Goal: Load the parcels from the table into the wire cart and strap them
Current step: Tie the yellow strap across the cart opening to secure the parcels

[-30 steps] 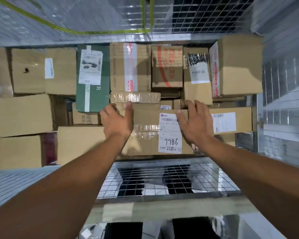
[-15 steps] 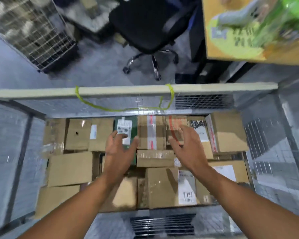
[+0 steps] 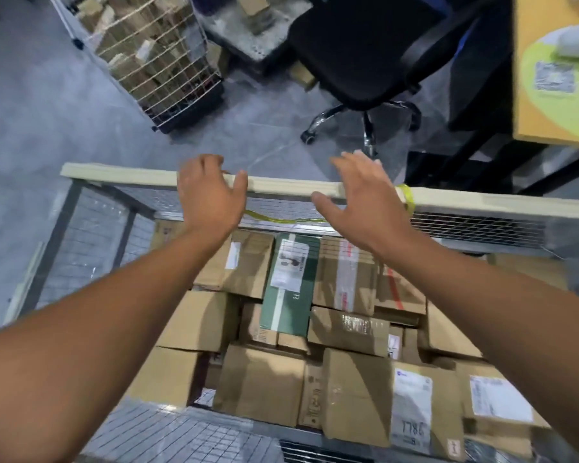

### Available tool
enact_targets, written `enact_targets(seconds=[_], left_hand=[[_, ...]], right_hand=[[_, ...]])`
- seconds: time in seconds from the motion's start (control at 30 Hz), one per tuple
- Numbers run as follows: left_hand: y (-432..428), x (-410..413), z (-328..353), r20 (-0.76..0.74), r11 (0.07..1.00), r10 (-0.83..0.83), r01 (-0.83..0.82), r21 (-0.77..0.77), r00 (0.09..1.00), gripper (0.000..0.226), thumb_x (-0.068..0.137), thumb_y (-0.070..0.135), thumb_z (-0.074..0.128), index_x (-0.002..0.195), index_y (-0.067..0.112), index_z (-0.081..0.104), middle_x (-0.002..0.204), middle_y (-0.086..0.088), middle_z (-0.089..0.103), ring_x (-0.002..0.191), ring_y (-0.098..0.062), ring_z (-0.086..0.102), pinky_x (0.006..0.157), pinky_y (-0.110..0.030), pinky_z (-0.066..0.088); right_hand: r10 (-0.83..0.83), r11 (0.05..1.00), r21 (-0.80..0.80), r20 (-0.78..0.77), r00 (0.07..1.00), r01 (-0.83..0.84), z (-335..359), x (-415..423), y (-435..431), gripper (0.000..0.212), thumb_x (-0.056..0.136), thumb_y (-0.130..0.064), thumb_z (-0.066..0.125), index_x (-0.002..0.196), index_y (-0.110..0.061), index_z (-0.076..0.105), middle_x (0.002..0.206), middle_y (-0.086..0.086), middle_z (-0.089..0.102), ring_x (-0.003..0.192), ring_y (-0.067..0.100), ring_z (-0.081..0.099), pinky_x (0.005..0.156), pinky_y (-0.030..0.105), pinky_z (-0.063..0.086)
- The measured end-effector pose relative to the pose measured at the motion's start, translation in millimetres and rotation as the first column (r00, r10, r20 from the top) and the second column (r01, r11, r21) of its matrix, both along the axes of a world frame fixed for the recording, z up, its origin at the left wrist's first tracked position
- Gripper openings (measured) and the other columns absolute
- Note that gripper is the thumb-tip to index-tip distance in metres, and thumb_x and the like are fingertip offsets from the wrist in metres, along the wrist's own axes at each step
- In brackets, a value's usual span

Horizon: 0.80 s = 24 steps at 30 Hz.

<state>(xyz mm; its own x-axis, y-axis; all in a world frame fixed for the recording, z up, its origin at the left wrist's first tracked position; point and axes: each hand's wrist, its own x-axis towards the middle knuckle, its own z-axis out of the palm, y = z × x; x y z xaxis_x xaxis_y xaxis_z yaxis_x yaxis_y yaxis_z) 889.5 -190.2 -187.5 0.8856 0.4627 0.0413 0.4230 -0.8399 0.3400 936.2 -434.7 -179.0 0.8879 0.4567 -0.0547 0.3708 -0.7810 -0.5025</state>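
The wire cart [image 3: 91, 235] below me is packed with several cardboard parcels, among them a green box [image 3: 288, 295] and a brown box with a white "7786" label [image 3: 411, 406]. A pale bar [image 3: 291, 187] runs along the cart's far top edge, with a yellow-green strap [image 3: 408, 195] tied on it at the right and sagging behind the mesh. My left hand [image 3: 208, 195] reaches over the parcels to the bar, fingers over it and thumb on its near side. My right hand [image 3: 358, 195] hovers open just before the bar, fingers spread, holding nothing.
Beyond the cart stand a black office chair [image 3: 365, 58] on castors and a second wire cage [image 3: 154, 58] full of boxes on the grey floor. A yellow table [image 3: 555, 71] shows at the upper right.
Both hands left the labelled parcel and rose forward to the cart's far top bar. The view lifted from the parcels to the floor beyond.
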Motion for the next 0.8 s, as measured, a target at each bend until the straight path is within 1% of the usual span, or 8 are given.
enact_targets(seconds=[0.17,0.27,0.37,0.47,0.53,0.6,0.7,0.8], left_hand=[[36,46,0,-0.458,0.998,0.059,-0.036,0.058,0.887,0.065,0.104,0.059,0.039,0.150,0.014,0.048,0.146,-0.022,0.057,0.139,-0.039,0.046,0.120,-0.046,0.026],[43,61,-2,-0.529,0.995,0.065,-0.098,-0.035,0.846,0.060,0.099,0.047,0.053,0.151,0.020,0.044,0.142,-0.016,0.061,0.137,-0.037,0.051,0.123,-0.047,0.023],[43,74,-3,-0.490,0.942,0.062,-0.213,-0.258,0.869,0.058,0.097,0.024,0.064,0.152,0.013,0.047,0.147,-0.016,0.057,0.133,-0.037,0.055,0.114,-0.045,0.042],[39,81,-4,-0.365,0.842,0.142,-0.306,-0.444,0.920,0.055,0.097,0.008,0.065,0.150,0.009,0.051,0.139,-0.018,0.061,0.122,-0.035,0.063,0.100,-0.038,0.054],[33,78,1,-0.235,0.748,0.193,-0.298,-0.593,0.953,0.052,0.095,0.007,0.067,0.145,0.009,0.055,0.123,-0.015,0.064,0.098,-0.024,0.067,0.079,-0.025,0.057],[27,68,12,-0.112,0.689,0.222,-0.237,-0.685,0.969,0.040,0.093,0.012,0.070,0.132,0.011,0.062,0.104,-0.007,0.063,0.078,-0.015,0.060,0.065,-0.022,0.052],[20,38,27,-0.039,0.602,0.261,-0.194,-0.775,0.965,0.010,0.093,0.019,0.075,0.101,0.015,0.071,0.078,0.005,0.064,0.069,-0.012,0.057,0.070,-0.029,0.052],[11,-8,32,-0.009,0.606,0.287,-0.189,-0.772,0.958,0.017,0.099,0.028,0.069,0.088,0.014,0.071,0.058,0.014,0.059,0.059,-0.008,0.058,0.065,-0.023,0.051]], right_hand=[[0.106,0.960,-0.246,-0.109,0.988,-0.130,-28,30,42,0.080,0.099,-0.072,0.029,0.162,-0.021,0.027,0.164,0.009,0.035,0.155,0.026,0.022,0.128,0.049,0.005],[0.148,0.908,-0.376,-0.129,0.981,-0.186,-49,26,37,0.093,0.092,-0.084,0.015,0.165,-0.026,0.011,0.172,0.007,0.015,0.160,0.026,0.004,0.128,0.048,-0.003],[0.143,0.911,-0.374,-0.108,0.984,-0.173,-56,25,38,0.107,0.081,-0.093,0.006,0.166,-0.028,0.009,0.173,0.007,0.011,0.160,0.027,0.000,0.129,0.049,-0.004],[0.147,0.905,-0.387,-0.113,0.983,-0.179,-56,27,39,0.107,0.080,-0.093,0.008,0.166,-0.029,0.008,0.174,0.006,0.009,0.160,0.026,-0.002,0.128,0.048,-0.005],[0.144,0.904,-0.388,-0.124,0.982,-0.181,-56,27,38,0.105,0.081,-0.092,0.010,0.166,-0.030,0.007,0.174,0.005,0.007,0.160,0.025,-0.004,0.128,0.048,-0.006],[0.141,0.904,-0.384,-0.142,0.980,-0.186,-56,28,38,0.104,0.081,-0.092,0.010,0.166,-0.031,0.006,0.174,0.003,0.005,0.160,0.023,-0.006,0.128,0.047,-0.008],[0.128,0.911,-0.357,-0.233,0.964,-0.207,-50,34,40,0.104,0.082,-0.093,0.008,0.166,-0.032,0.006,0.174,0.000,0.003,0.160,0.021,-0.007,0.128,0.047,-0.009],[0.088,0.942,-0.279,-0.329,0.940,-0.186,-31,34,42,0.097,0.089,-0.087,0.007,0.166,-0.028,0.012,0.174,0.000,0.007,0.160,0.020,-0.007,0.127,0.049,-0.014]])
